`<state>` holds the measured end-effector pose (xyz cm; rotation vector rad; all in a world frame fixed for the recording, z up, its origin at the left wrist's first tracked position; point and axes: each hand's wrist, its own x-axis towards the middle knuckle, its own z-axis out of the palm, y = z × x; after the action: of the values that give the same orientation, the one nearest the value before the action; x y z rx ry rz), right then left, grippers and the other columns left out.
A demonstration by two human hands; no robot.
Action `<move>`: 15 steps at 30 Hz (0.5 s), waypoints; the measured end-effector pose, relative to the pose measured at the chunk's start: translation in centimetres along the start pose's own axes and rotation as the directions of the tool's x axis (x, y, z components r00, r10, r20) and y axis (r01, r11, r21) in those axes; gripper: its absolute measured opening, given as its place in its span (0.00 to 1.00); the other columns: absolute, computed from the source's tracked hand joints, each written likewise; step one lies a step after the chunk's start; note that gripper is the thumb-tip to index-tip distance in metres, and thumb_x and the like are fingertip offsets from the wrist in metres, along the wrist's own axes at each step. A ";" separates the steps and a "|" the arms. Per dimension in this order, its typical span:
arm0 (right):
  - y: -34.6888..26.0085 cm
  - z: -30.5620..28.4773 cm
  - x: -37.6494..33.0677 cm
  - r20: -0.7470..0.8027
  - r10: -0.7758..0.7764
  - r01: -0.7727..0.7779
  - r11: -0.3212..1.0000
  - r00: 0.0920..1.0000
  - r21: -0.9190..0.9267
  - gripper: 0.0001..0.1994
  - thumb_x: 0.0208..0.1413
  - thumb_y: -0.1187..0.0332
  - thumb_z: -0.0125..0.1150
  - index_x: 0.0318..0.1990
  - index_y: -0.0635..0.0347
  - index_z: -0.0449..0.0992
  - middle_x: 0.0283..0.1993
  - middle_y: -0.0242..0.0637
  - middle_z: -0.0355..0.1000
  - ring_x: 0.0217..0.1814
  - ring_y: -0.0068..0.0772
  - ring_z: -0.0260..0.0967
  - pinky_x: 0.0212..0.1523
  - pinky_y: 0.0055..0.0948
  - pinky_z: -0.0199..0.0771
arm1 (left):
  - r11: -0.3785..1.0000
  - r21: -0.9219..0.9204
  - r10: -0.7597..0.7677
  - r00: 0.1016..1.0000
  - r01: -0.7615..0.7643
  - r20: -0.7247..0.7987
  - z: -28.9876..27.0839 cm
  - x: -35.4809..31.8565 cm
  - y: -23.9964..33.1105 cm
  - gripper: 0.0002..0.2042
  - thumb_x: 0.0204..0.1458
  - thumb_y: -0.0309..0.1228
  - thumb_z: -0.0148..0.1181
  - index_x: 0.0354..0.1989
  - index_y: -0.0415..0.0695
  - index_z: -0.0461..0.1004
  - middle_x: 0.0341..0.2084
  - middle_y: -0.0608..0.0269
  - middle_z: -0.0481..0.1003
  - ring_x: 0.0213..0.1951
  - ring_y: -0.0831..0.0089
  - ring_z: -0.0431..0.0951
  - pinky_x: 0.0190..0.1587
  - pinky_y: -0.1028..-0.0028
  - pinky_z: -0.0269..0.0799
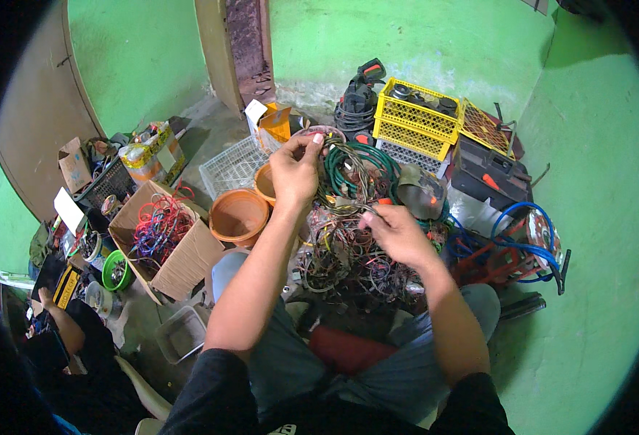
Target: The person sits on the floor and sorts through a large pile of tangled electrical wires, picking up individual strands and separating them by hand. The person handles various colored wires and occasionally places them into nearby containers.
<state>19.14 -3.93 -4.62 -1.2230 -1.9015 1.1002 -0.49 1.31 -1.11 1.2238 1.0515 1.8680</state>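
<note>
The person's forearms (253, 283) reach forward over a pile of wires (327, 267) — the left grip (295, 174) higher and farther out, thumb and fingers pinched on a brown cable (364, 176); the right grip (401, 235) lower, thumb and fingers closed on it too. The cable curves between the 2 grips — above the pile.

Left grip (295, 174) and right grip (402, 235) pinched

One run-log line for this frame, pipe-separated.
left hand: pinching looped brownish cable | right hand: pinching apparently same cable | below: tangled multicoloured wire pile
</note>
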 end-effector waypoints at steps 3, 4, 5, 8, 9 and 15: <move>-0.9 -4.7 -2.0 -0.142 -0.368 0.351 0.927 0.919 -0.130 0.13 0.64 0.64 0.51 0.34 0.64 0.77 0.31 0.37 0.75 0.34 0.25 0.68 0.37 0.28 0.68 | 0.989 0.135 0.056 0.998 -0.056 0.001 -0.6 0.7 0.5 0.12 0.59 0.33 0.59 0.29 0.37 0.75 0.18 0.71 0.69 0.18 0.85 0.60 0.20 0.80 0.53; -1.1 -6.3 -2.7 -0.254 -0.379 0.370 0.925 0.890 -0.084 0.13 0.64 0.64 0.51 0.33 0.63 0.77 0.29 0.33 0.73 0.31 0.24 0.66 0.33 0.26 0.66 | 0.996 0.087 0.000 1.000 0.000 0.000 -0.9 0.9 0.8 0.11 0.59 0.32 0.59 0.29 0.37 0.76 0.19 0.71 0.71 0.19 0.86 0.62 0.21 0.80 0.55; -1.1 -7.8 -3.1 -0.358 -0.384 0.398 0.917 0.851 -0.037 0.13 0.63 0.63 0.52 0.33 0.62 0.77 0.27 0.30 0.72 0.28 0.22 0.65 0.29 0.24 0.64 | 0.998 0.040 -0.052 0.999 0.053 -0.005 -1.5 1.1 1.3 0.10 0.59 0.31 0.59 0.30 0.37 0.77 0.20 0.71 0.73 0.20 0.86 0.64 0.21 0.81 0.57; 0.4 -12.6 -5.1 -0.598 -0.210 0.361 0.921 0.774 0.144 0.12 0.62 0.61 0.54 0.33 0.59 0.76 0.19 0.22 0.60 0.19 0.13 0.51 0.19 0.18 0.47 | 0.991 -0.090 -0.097 0.995 0.095 -0.024 -1.3 1.4 1.7 0.12 0.59 0.34 0.59 0.28 0.37 0.74 0.18 0.71 0.68 0.18 0.85 0.60 0.20 0.80 0.53; 1.2 -13.9 -5.2 -0.658 -0.228 0.435 0.884 0.717 0.168 0.11 0.62 0.61 0.54 0.33 0.57 0.76 0.18 0.20 0.56 0.17 0.11 0.46 0.18 0.17 0.42 | 0.986 -0.132 -0.110 0.993 0.104 -0.037 -1.1 1.5 1.7 0.13 0.59 0.35 0.59 0.27 0.37 0.73 0.16 0.72 0.65 0.17 0.85 0.57 0.20 0.79 0.50; 6.3 -22.1 -8.5 -0.962 0.231 0.642 0.717 0.148 0.271 0.11 0.62 0.62 0.54 0.39 0.60 0.75 0.19 0.22 0.52 0.17 0.14 0.47 0.17 0.19 0.47 | 0.985 -0.167 -0.063 0.987 0.038 -0.147 -3.6 3.6 -0.2 0.13 0.58 0.35 0.61 0.27 0.37 0.75 0.20 0.66 0.73 0.19 0.83 0.65 0.21 0.79 0.60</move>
<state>43.31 -3.47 -0.47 -0.7497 -0.4517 0.3904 -5.08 3.49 -0.74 0.9653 0.9768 1.9897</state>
